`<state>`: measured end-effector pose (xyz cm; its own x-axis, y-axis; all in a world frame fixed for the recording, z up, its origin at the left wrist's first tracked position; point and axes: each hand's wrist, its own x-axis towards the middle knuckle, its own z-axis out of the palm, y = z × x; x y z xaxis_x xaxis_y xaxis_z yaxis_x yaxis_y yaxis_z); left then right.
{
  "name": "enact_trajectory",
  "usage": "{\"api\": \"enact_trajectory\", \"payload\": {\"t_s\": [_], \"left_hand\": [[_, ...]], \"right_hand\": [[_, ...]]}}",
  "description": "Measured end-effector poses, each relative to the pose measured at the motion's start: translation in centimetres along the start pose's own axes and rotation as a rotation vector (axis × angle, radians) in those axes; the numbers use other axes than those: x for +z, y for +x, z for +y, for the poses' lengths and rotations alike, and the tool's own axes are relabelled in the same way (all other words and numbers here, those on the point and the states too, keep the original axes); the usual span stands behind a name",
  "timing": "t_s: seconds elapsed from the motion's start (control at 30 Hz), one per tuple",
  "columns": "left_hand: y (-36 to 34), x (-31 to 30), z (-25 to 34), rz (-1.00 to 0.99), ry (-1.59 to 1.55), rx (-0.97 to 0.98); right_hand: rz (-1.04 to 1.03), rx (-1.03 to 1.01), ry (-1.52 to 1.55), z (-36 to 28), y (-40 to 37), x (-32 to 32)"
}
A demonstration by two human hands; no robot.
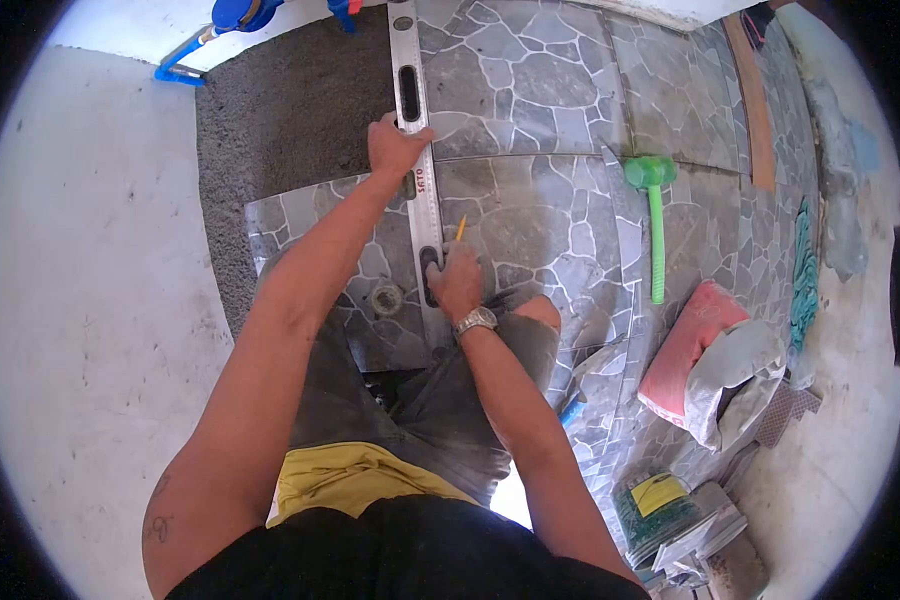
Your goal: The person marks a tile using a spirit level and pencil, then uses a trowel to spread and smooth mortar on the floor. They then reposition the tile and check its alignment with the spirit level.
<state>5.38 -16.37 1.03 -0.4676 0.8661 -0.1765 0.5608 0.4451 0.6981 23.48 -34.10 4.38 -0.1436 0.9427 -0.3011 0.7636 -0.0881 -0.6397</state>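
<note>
A long silver spirit level [422, 205] lies lengthwise over stone-patterned floor tiles [510, 210], along the edge of the dark mortar bed [290, 110]. My left hand [398, 147] is wrapped round its upper part, the fingers closed over the bar. Lower down, my right hand [457, 282] grips the level near its lower slot, with a yellow pencil [461, 228] sticking up from the fingers. A watch is on the right wrist. Beside the level, a round roll [386, 297] rests on the tile nearest my knees.
Right of my hands lies a green mallet [656, 225]. Farther right are a red and white sack [695, 350], a wooden plank [752, 105] and a teal cloth bundle [803, 280]. A bucket [660, 515] stands lower right. Blue pipes [182, 62] are at the upper left wall.
</note>
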Motion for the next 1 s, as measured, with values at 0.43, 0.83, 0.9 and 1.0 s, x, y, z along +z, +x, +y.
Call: {"api": "enact_trajectory", "payload": {"t_s": [0.43, 0.83, 0.9, 1.0], "left_hand": [[0.3, 0.1, -0.8, 0.007, -0.078, 0.058], [1.0, -1.0, 0.1, -0.032, -0.048, 0.052], [1.1, -0.8, -0.1, -0.024, -0.094, 0.049], [1.0, -0.8, 0.2, -0.004, -0.044, 0.066]], "right_hand": [[-0.046, 0.06, -0.002, 0.6, 0.2, 0.7], [-0.053, 0.083, -0.011, 0.1, 0.3, 0.2], [-0.053, 0.072, -0.014, 0.4, 0.2, 0.3], [-0.057, 0.069, -0.022, 0.6, 0.2, 0.5]]}}
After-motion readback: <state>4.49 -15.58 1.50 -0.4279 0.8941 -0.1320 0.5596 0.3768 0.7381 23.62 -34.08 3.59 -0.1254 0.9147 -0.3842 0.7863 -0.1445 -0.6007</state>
